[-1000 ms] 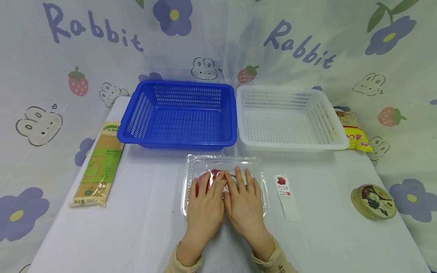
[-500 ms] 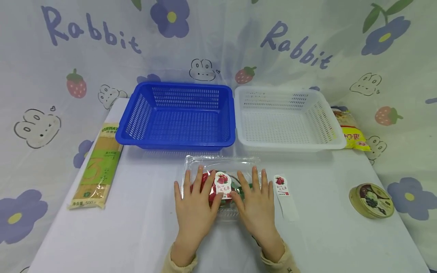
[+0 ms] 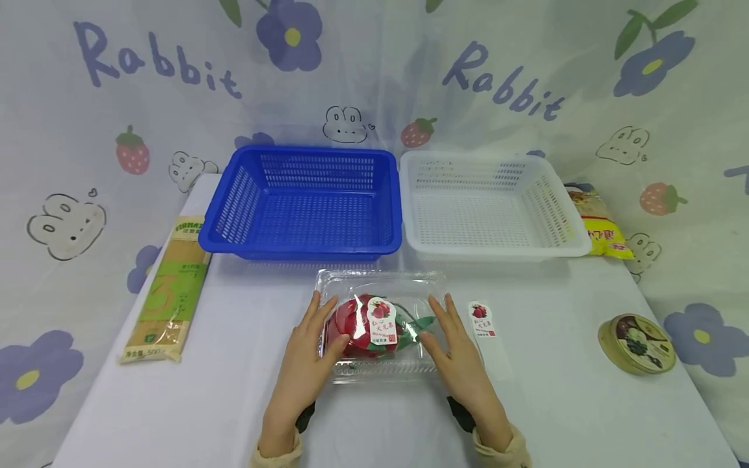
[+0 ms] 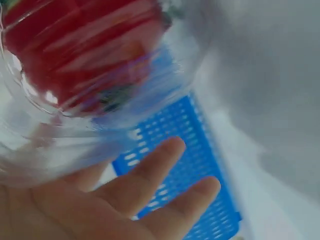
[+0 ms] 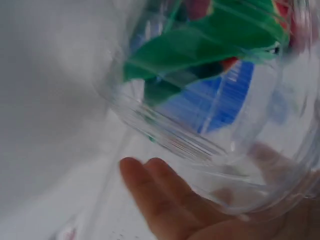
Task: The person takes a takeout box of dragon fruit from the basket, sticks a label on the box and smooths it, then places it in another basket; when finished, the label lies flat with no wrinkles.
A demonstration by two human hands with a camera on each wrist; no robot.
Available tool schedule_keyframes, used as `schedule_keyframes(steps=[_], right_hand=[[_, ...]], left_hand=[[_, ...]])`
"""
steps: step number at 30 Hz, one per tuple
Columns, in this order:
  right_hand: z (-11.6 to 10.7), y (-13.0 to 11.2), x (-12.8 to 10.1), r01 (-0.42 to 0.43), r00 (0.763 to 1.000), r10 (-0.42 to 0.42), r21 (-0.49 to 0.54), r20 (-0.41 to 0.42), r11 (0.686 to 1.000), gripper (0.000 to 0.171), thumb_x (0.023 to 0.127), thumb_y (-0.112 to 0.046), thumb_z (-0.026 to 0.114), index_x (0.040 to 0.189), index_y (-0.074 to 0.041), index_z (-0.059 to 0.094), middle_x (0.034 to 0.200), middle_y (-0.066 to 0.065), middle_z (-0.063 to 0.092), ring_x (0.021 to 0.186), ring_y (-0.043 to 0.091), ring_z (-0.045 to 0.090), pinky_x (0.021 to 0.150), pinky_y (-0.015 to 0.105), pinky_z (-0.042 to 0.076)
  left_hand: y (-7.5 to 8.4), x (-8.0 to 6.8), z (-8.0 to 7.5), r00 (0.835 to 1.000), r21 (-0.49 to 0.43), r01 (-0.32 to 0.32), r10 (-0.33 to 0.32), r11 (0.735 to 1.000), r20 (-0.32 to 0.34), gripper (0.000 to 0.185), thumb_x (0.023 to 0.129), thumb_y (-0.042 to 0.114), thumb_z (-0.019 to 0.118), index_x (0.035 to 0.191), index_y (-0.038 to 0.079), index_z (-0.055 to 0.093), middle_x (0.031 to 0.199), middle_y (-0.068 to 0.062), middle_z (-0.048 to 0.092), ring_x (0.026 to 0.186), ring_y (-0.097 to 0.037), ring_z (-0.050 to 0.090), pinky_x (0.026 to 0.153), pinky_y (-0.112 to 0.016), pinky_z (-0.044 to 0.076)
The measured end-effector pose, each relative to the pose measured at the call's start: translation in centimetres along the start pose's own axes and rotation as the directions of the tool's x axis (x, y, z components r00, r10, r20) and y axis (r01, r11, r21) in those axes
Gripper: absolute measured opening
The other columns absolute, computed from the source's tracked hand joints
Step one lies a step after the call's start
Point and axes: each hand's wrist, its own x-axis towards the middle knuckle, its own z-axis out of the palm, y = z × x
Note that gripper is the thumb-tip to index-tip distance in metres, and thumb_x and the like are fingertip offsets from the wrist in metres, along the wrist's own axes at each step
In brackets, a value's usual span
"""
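Left hand (image 3: 304, 364) presses straight fingers against the clear clamshell box (image 3: 380, 325) of red fruit; right hand (image 3: 462, 361) does likewise opposite. Box rests on the table (image 3: 234, 390), not yet lifted. Blue basket (image 3: 304, 201) and white basket (image 3: 491, 205) behind hold nothing.

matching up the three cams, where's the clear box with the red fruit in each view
Head: the clear box lies low in the middle, between the left hand and the right hand.
Left wrist: it fills the upper left, red fruit inside, above the fingers.
Right wrist: it fills the upper right, green leaf inside.
Shared landmark: the blue basket, seen past or through the box.
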Motion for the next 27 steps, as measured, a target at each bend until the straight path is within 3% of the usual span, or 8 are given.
schedule_keyframes(steps=[4,8,13,20,27], right_hand=[[0.2,1.0,-0.1,0.042,0.999,-0.042,0.098,0.000,0.994,0.061,0.098,-0.028,0.055,0.153,-0.029,0.028,0.164,0.013,0.011,0.143,0.043,0.028,0.104,0.074,0.028],[0.4,1.8,-0.5,0.069,0.997,-0.071,0.188,0.003,0.980,0.061,0.097,-0.019,0.055,0.152,-0.028,0.031,0.164,0.011,0.009,0.143,0.043,0.030,0.104,0.074,0.028],[0.7,1.9,-0.6,0.091,0.996,-0.087,0.257,-0.025,0.962,0.061,0.097,-0.013,0.056,0.151,-0.024,0.031,0.164,0.013,0.008,0.145,0.044,0.024,0.108,0.073,0.022],[1.0,1.4,-0.9,0.120,0.991,-0.104,0.206,-0.085,0.971,0.062,0.093,-0.016,0.061,0.150,-0.020,0.035,0.162,0.019,0.014,0.145,0.045,0.024,0.108,0.070,0.025],[0.6,1.2,-1.4,0.152,0.981,-0.133,0.136,-0.142,0.979,0.063,0.091,-0.012,0.064,0.148,-0.019,0.039,0.161,0.017,0.020,0.145,0.041,0.026,0.108,0.064,0.031]], left_hand=[[-1.1,-0.6,-0.3,0.997,-0.146,-0.001,0.012,0.989,0.074,0.073,0.088,0.029,0.069,0.151,0.024,0.032,0.164,-0.011,0.010,0.146,-0.045,0.019,0.107,-0.073,0.023],[-1.9,-1.2,-0.4,0.990,-0.215,-0.017,0.046,0.977,0.130,0.096,0.073,0.025,0.083,0.152,0.025,0.028,0.165,-0.012,0.003,0.146,-0.049,0.012,0.105,-0.075,0.023],[-1.7,-1.2,-0.2,0.992,-0.211,-0.020,0.045,0.977,0.117,0.114,0.054,0.024,0.094,0.149,0.027,0.032,0.165,-0.010,0.004,0.146,-0.048,0.015,0.106,-0.072,0.026],[-0.4,-1.0,0.3,0.998,-0.159,0.033,-0.023,0.987,0.064,0.107,0.054,0.020,0.094,0.146,0.027,0.039,0.164,-0.012,0.009,0.146,-0.046,0.020,0.106,-0.069,0.030],[0.3,-1.7,0.6,0.999,-0.107,-0.046,0.048,0.993,0.013,0.115,0.055,0.020,0.094,0.152,0.020,0.032,0.162,-0.019,0.012,0.142,-0.049,0.028,0.102,-0.065,0.037]])
